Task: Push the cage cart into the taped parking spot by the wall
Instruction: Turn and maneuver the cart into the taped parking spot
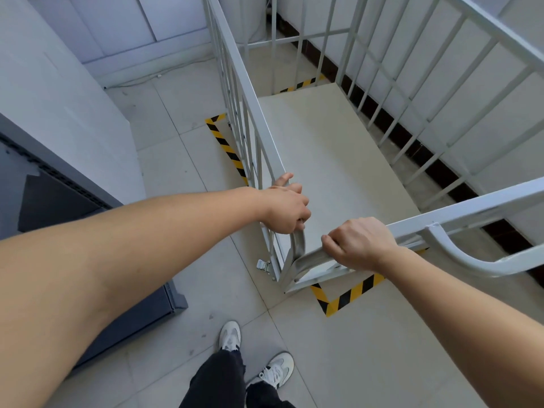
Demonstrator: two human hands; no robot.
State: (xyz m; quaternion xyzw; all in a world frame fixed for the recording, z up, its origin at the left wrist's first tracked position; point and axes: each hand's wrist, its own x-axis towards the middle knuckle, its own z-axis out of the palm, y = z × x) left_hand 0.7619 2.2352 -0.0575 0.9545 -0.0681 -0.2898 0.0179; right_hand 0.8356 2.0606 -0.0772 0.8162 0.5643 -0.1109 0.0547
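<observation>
At the near left corner of the cart (pixel 332 160), my left hand (pixel 284 209) was closed over the top rail of the left side, thumb lying along the rail. My right hand (pixel 357 244) was wrapped tight round the near end's top rail, just beside that corner. Both were full grips on bare metal; neither held anything else.

The cart stood mostly inside the tape (pixel 347 298). Its right side ran close along the wall (pixel 500 92), its far end sat near the far strip, and its left side stood just inside the left strip. The near tape corner showed just beyond the cart's near corner, so I judged the job nearly finished, with only a small squaring-up left.

The risk, as I saw it, lay on the wall side. A hard shove would have driven the right bars into the wall or the far end past the far strip. Pushing from one corner alone could have swung the cart askew across the left strip. My shoes (pixel 256 354) were close behind the base, so a rebound might have caught my toes. The latch (pixel 264 265) near my left wrist could have snagged skin.
</observation>
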